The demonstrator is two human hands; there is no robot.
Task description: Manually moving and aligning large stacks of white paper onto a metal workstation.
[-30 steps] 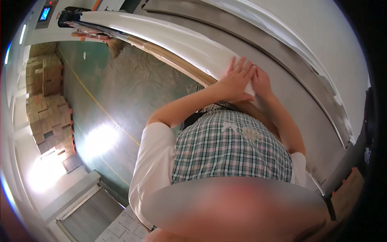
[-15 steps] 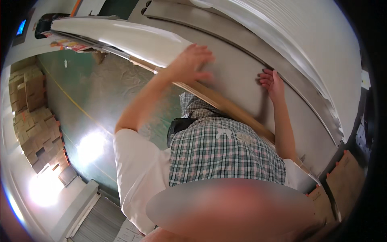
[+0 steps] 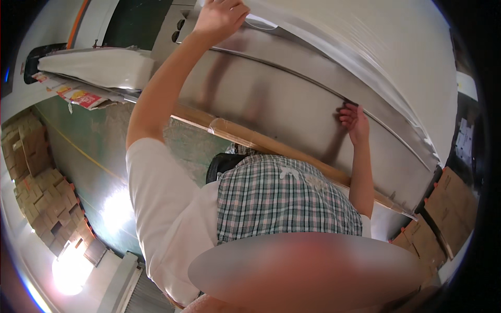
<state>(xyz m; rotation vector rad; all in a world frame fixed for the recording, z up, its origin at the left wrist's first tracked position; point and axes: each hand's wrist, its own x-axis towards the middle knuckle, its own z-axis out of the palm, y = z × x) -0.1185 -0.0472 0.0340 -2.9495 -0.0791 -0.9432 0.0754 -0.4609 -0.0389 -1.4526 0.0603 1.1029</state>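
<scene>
My left hand (image 3: 220,18) is raised at the top of the view. Its fingers are curled closed at the near edge of a large white plastic sheet (image 3: 360,57), which they appear to grip; the fingertips are hidden. Lower down on the right, my right hand (image 3: 355,124) hovers by the thin raised edge of a grey metal panel (image 3: 308,68). Its fingers are loosely bent and apart, and I see nothing in them. Beneath both hands lies the smooth grey worktop (image 3: 282,104), where the left arm casts a dark shadow or reflection.
A brown strip (image 3: 235,133) edges the worktop against my checked apron (image 3: 292,203). At the left end lies a bulky white roll or bundle (image 3: 99,68) above printed cardboard (image 3: 78,96). Flattened cartons (image 3: 449,198) stand at right; stacked cardboard (image 3: 49,201) is across the green floor (image 3: 88,141).
My left hand has swung up and away from the worktop's near edge to the white sheet, its fingers closing. The white bundle now lies farther left. My right hand has shifted slightly down.
</scene>
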